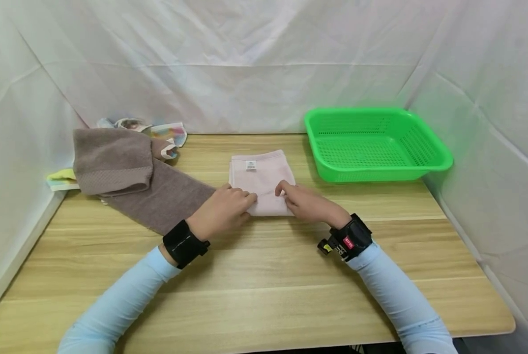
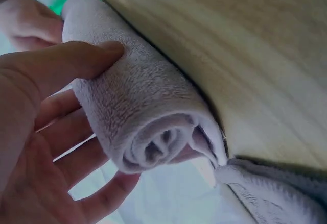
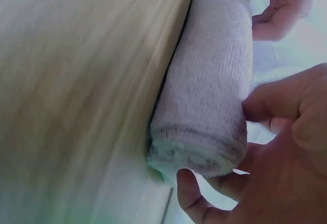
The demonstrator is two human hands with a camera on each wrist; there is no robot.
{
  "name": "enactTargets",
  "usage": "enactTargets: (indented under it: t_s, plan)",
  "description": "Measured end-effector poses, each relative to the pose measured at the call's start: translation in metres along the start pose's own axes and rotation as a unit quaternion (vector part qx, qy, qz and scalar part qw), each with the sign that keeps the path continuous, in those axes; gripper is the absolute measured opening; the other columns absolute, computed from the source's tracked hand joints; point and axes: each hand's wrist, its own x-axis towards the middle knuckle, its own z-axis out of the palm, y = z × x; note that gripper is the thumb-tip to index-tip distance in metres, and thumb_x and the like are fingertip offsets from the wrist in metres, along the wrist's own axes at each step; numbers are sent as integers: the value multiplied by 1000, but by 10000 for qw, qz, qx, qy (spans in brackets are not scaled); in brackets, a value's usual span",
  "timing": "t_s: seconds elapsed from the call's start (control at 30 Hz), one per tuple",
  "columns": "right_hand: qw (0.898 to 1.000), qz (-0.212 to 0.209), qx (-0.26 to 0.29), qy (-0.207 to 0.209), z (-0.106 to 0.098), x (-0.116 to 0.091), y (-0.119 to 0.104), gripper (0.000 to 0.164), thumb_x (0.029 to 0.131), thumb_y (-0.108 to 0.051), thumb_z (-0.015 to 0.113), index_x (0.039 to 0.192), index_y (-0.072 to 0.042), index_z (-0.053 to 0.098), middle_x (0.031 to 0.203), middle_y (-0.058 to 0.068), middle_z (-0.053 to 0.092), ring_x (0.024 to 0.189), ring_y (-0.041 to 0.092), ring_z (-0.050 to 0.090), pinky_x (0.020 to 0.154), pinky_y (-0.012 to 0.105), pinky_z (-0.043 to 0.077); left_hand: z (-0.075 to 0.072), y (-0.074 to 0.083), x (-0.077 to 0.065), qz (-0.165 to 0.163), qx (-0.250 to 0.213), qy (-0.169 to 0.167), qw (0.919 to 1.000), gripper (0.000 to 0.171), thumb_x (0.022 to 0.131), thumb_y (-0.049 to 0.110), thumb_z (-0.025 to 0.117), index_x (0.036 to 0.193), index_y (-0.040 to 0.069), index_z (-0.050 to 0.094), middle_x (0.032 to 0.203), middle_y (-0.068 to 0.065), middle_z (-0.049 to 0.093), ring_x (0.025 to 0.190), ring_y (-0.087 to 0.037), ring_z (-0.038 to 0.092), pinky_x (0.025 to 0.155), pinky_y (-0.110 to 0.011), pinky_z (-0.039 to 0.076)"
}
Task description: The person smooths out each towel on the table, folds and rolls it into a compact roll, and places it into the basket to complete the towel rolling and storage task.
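Probably light, soft and springy, our pink towel (image 1: 266,179) should handle best by its rolled ends, where our left hand (image 1: 226,206) and right hand (image 1: 309,203) grip it.

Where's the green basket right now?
In the head view, the basket sits at the back right corner of the table, in front of the white curtain, to the right of the pink towel in the hands.

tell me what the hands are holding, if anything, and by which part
The pale pink towel, by its rolled near edge, toward both ends.
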Motion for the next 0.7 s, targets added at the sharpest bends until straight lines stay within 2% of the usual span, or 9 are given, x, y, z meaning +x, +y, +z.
enactTargets:
  t_s: [0.1, 0.2, 0.3, 0.37, 0.47, 0.53, 0.6, 0.7]
  plan:
    - [9990, -235, -152, 340, -4, -1, -1, 25, 97, -7, 53, 119, -14, 62, 98, 8, 64, 86, 21, 57, 78, 37, 48, 0, -7, 1, -45, -339, -145, 9993, 14, 91, 15, 76, 100, 11, 66, 84, -2, 71, 74, -19, 65, 68, -39, 51]
    - [9952, -306, -636, 676, -7, -3, -2, 25, 91, -15, 68, 115, -15, 74, 107, 6, 67, 93, 21, 60, 81, 38, 51, 4, -11, 2, -148, -635, -238, 9976, 15, 96, 14, 71, 110, 8, 68, 92, -5, 74, 82, -23, 69, 70, -41, 54]
    - [9900, -277, -1157, 754, -7, -4, -5, 40, 81, -27, 83, 118, -15, 77, 110, 4, 68, 94, 21, 63, 81, 39, 52, 9, -14, 3, -295, -1015, -358, 9938, 20, 103, 16, 61, 120, 6, 67, 100, -9, 74, 90, -25, 71, 76, -43, 56]
    - [9877, -301, -1367, 701, -6, -3, -6, 49, 75, -30, 89, 120, -15, 76, 108, 3, 68, 92, 20, 62, 80, 38, 52, 11, -16, 3, -404, -1303, -445, 9896, 24, 107, 17, 54, 125, 5, 65, 106, -10, 74, 95, -25, 71, 80, -43, 57]
    - [9859, -365, -1481, 684, -4, -2, -6, 49, 74, -27, 89, 120, -15, 77, 102, 2, 68, 84, 17, 61, 74, 36, 51, 12, -17, 3, -549, -1675, -618, 9824, 29, 110, 18, 47, 130, 4, 63, 115, -11, 72, 102, -24, 69, 89, -43, 56]
    - [9864, -401, -1453, 661, -3, -1, -5, 44, 77, -25, 86, 119, -16, 78, 98, 0, 67, 78, 15, 59, 70, 34, 49, 11, -17, 3, -599, -1778, -691, 9798, 31, 110, 18, 46, 132, 3, 63, 115, -11, 70, 100, -23, 67, 89, -42, 56]
    - [9882, -420, -1337, 617, -2, 0, -2, 42, 78, -23, 84, 119, -17, 78, 97, -1, 70, 75, 14, 57, 68, 34, 48, 8, -16, 2, -612, -1844, -696, 9785, 32, 110, 19, 48, 132, 3, 64, 111, -11, 66, 94, -23, 64, 85, -40, 55]
    - [9919, -365, -1090, 546, -2, 0, 2, 42, 80, -23, 81, 122, -17, 74, 95, -1, 73, 73, 13, 57, 69, 33, 47, 6, -15, 1, -559, -1757, -525, 9814, 32, 108, 21, 53, 135, 6, 61, 102, -9, 61, 82, -20, 57, 75, -36, 53]
